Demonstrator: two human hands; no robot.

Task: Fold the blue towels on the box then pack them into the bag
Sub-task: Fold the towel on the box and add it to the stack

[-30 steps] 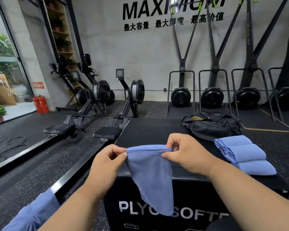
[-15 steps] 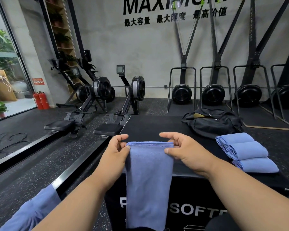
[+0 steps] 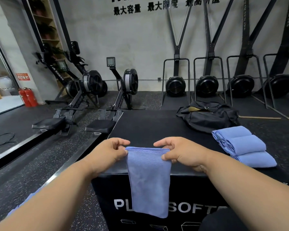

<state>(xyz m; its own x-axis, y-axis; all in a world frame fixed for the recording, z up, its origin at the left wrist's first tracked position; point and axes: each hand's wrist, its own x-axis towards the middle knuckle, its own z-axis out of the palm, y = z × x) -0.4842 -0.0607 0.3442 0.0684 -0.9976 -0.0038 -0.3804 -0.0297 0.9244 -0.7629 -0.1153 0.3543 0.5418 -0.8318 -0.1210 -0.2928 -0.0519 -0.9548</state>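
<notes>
A blue towel, folded into a narrow strip, hangs over the front edge of the black plyo box. My left hand pinches its top left corner and my right hand pinches its top right corner, both just above the box top. Three folded blue towels lie side by side on the right of the box. A black duffel bag sits behind them at the far right, its top partly unzipped.
Two rowing machines stand on the floor to the left of the box. Ski trainers with black flywheels line the back wall. More blue cloth shows under my left forearm. Red fire extinguishers stand far left.
The towel hung as a crumpled triangle a second ago; it now hangs flat as a straight strip, lowered so its top edge lies at the box's front edge. Both hands keep their pinch.
</notes>
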